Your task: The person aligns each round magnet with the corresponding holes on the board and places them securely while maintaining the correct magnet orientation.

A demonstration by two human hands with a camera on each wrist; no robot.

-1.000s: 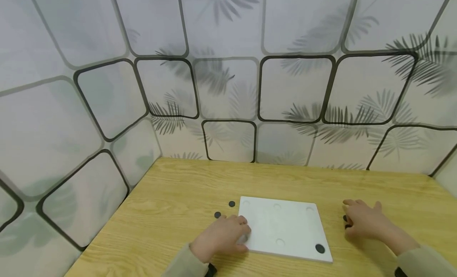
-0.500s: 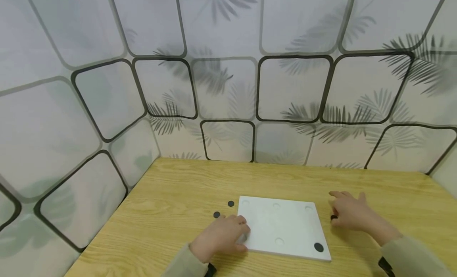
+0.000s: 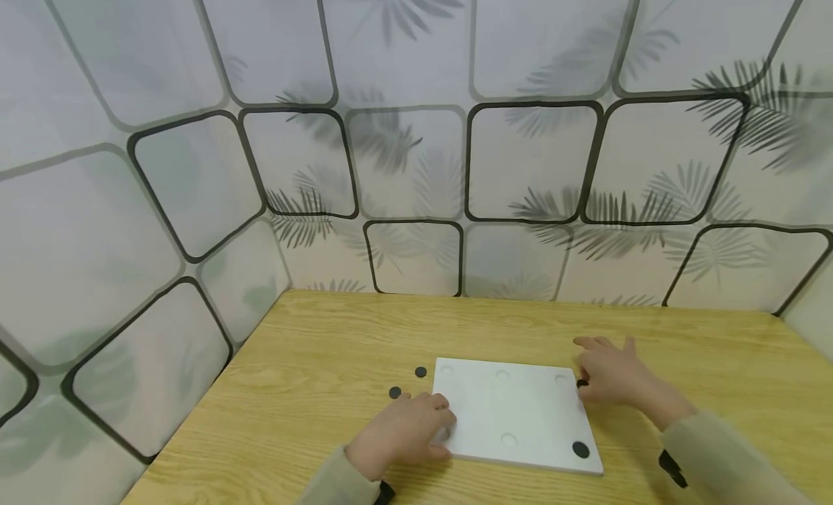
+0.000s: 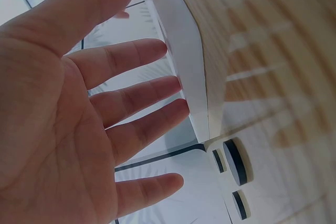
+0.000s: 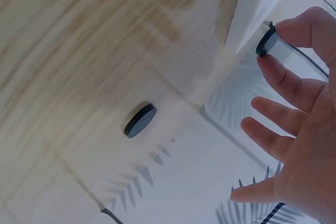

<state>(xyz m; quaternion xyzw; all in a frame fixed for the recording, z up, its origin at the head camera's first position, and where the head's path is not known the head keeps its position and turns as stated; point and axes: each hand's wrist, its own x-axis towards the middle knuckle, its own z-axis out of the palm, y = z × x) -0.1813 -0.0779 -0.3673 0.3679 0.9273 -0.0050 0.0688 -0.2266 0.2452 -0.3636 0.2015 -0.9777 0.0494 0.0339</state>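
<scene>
A white board with shallow round recesses lies on the table, one black disc in its near right corner. My left hand rests at the board's left edge, fingers extended, fingertips on the board. At the board's right edge, my right hand pinches another black disc between thumb and index finger, the other fingers spread. Two discs lie left of the board, one farther back and one nearer; the left wrist view shows a third disc there.
The wood-grain table meets a patterned wall covering at the back and left. Another black disc lies on the tabletop in the right wrist view, hidden by the right hand and arm in the head view.
My right hand has moved left from the right side of the table to the board's right edge, carrying the pinched disc. The left hand has stayed in place on the board.
</scene>
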